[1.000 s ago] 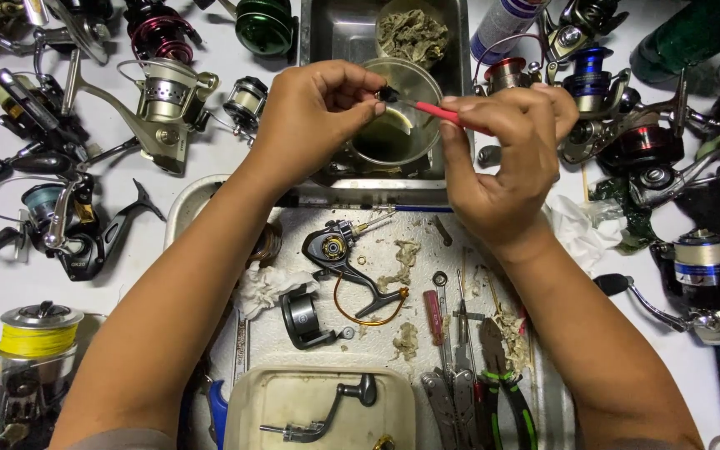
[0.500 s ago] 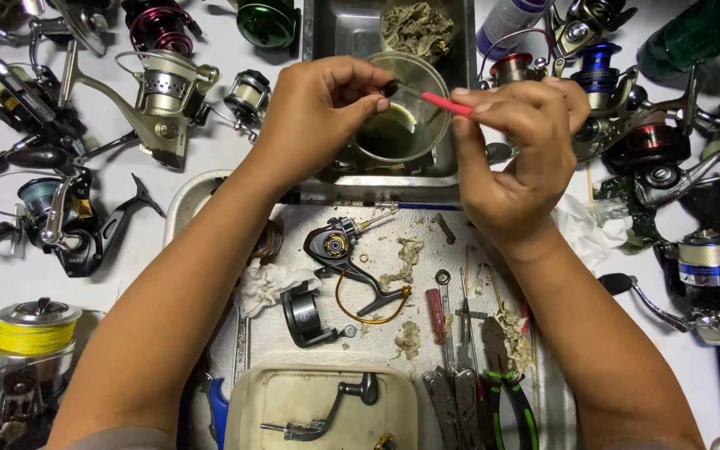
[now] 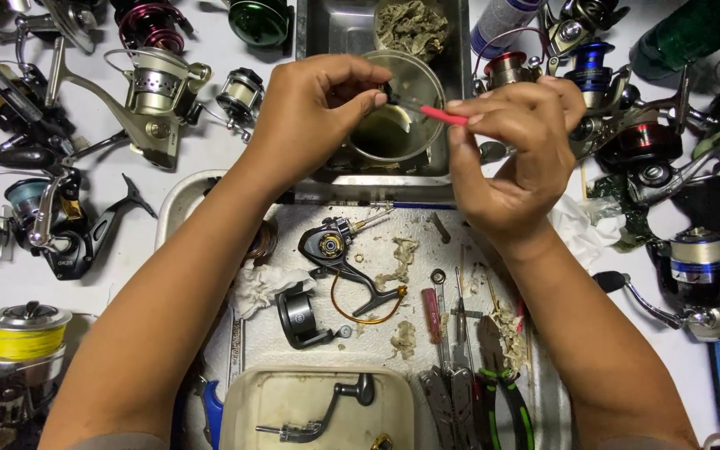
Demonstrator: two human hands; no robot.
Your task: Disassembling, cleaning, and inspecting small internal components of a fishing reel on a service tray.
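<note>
My left hand pinches a small dark reel part between thumb and fingers over a round glass bowl of murky liquid. My right hand grips a thin red-handled brush whose tip meets that small part. The bowl stands in a metal tray with a crumpled dirty rag behind it. Below my hands, a stripped black reel body with a gold bail wire lies on a stained white work mat.
Many fishing reels crowd both sides: a silver one at left, a yellow-line spool at lower left, a blue one at right. Pliers and hand tools lie on the mat. A beige plastic tub holds a reel handle.
Both hands have stayed over the bowl; the red brush has shifted a little against the small part. Nothing else has moved.
</note>
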